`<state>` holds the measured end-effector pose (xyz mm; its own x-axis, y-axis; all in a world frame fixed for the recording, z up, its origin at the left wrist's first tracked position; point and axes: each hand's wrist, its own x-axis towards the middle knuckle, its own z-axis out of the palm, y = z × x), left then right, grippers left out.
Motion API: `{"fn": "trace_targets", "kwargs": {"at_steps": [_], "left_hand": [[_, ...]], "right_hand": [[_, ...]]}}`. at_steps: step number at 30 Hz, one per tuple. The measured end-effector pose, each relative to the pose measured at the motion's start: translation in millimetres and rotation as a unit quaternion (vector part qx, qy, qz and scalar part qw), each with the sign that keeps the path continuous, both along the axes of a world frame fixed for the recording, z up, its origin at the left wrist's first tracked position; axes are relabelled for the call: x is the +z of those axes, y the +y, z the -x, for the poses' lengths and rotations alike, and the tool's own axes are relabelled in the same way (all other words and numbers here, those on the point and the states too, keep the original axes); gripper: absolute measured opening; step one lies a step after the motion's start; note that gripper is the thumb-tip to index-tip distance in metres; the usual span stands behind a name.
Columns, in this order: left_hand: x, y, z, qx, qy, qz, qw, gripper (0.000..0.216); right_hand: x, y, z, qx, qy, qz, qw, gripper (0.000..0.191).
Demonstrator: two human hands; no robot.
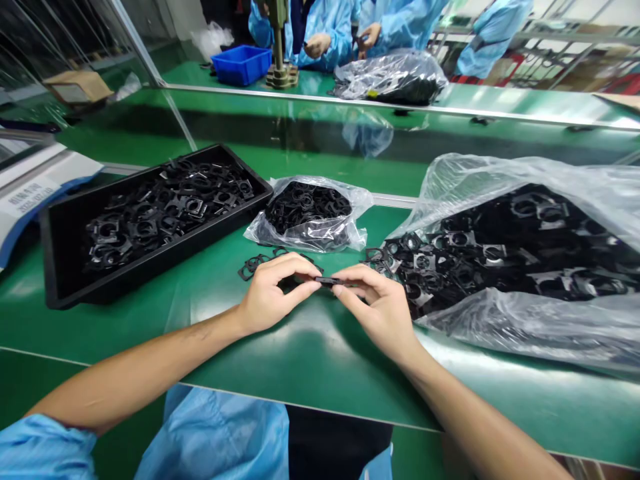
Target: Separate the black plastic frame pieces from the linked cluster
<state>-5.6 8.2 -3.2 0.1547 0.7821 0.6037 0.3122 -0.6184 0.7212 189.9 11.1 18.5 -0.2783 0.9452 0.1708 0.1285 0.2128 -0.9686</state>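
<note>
Above the green table, my left hand (274, 292) and my right hand (383, 303) meet, pinching a small flat black plastic part (327, 281) from both sides between thumbs and fingers. It is seen edge-on, so its shape is mostly hidden. Just behind my left hand lie several loose black ring-shaped parts (249, 268) on the table. A clear bag of small black rings (307, 212) stands beyond both hands. Right of my right hand, a large open plastic bag (500, 327) spills black square-framed ring parts (425, 262) onto the table.
On the left, a black tray (165, 259) holds many black parts. A metal rail (395, 201) runs along the table's back. Across it are a blue bin (243, 65), a press stand (281, 75), a filled plastic bag (393, 75) and co-workers in blue sleeves (400, 23).
</note>
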Motion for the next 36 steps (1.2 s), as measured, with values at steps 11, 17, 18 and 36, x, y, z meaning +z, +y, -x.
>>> {"fn": "trace_targets", "kwargs": {"at_steps": [11,17,18,36], "left_hand": [[-3.6,2,-1,-0.032,-0.074,0.114,0.99,0.009],[-10.4,4,-4,-0.017,-0.091,0.151,0.984,0.013],[-10.6,4,-4,-0.012,-0.084,0.149,0.985,0.012],[-2.1,3,-6,-0.131,-0.155,0.255,0.945,0.032]], "right_hand": [[2.8,3,-3,0.016,-0.039,-0.035,0.998,0.011],[-1.5,1,0,0.016,-0.044,0.005,0.999,0.011],[-2.0,1,0,0.012,-0.045,0.001,0.999,0.011],[-0.7,4,-1,0.015,0.026,0.062,0.998,0.032]]}}
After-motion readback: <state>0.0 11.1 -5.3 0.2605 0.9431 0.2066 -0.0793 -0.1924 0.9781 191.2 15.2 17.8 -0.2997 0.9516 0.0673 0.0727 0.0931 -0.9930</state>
